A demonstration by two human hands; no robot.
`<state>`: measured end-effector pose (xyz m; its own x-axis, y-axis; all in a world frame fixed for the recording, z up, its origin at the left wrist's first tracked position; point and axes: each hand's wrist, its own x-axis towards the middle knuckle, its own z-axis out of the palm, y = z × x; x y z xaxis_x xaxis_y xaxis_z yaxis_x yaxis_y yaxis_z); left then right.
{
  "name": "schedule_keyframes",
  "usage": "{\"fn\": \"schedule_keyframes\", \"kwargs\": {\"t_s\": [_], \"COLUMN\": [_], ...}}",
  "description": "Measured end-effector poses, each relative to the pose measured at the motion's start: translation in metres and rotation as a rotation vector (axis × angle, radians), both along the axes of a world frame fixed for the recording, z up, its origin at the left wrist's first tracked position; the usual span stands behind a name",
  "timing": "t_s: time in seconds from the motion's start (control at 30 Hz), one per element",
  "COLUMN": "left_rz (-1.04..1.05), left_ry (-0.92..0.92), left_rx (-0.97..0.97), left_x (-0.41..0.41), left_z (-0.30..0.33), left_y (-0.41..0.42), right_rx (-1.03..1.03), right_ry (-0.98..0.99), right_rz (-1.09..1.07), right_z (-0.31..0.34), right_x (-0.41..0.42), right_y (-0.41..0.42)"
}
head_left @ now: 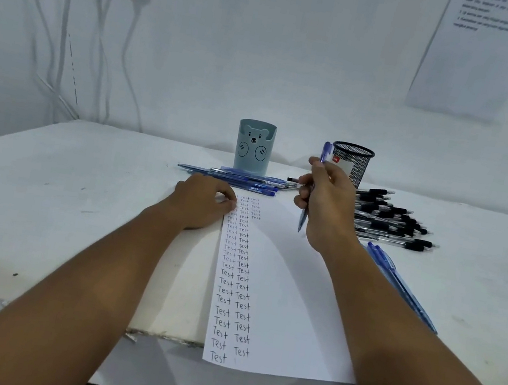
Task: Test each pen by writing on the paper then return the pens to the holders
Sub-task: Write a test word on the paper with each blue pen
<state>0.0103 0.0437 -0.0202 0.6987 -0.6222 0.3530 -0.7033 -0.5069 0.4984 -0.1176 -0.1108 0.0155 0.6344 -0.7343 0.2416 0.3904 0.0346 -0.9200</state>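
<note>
So the blue pen (313,185) is up in my right hand (328,204), fingers wrapped around the barrel, held nearly upright with the tip pointing down just above the paper (278,297) (can't tell if the tip is actually touching the sheet, looks like it's a bit off it). The paper runs long-ways toward me, its near edge hanging over the front of the white surface (61,193). Down its left side there are two columns of "Test" written over and over, plus a short third column at the far end.

My left hand (203,204) is resting on the far-left corner of the sheet, fingers curled loosely and pinning it down, not gripping anything.

Just beyond the paper is a row of blue pens (241,180) lying flat, right in front of the pale blue bear holder (254,147). To the right of that stands the black mesh holder (353,163), partly behind my right hand. Both holders look empty from here, though I can't see down into them properly.

Right of the mesh holder there's a pile of black-grip pens (389,220) lying on the surface. A couple more blue pens (398,283) sit beside my right forearm, just off the paper's right edge.

Behind it all is a white wall with cables (65,26) hanging down on the left and a printed sheet (477,55) stuck up on the right.
</note>
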Motion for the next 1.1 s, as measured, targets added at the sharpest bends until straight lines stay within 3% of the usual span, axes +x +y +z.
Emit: {"fn": "schedule_keyframes", "kwargs": {"t_s": [1.1], "left_rz": [0.019], "left_ry": [0.0], "left_rx": [0.025], "left_x": [-0.0062], "left_z": [0.0047], "left_y": [0.001], "right_rx": [0.225], "right_ry": [-0.03], "right_rz": [0.039], "right_z": [0.0042], "right_x": [-0.008], "right_y": [-0.0033]}}
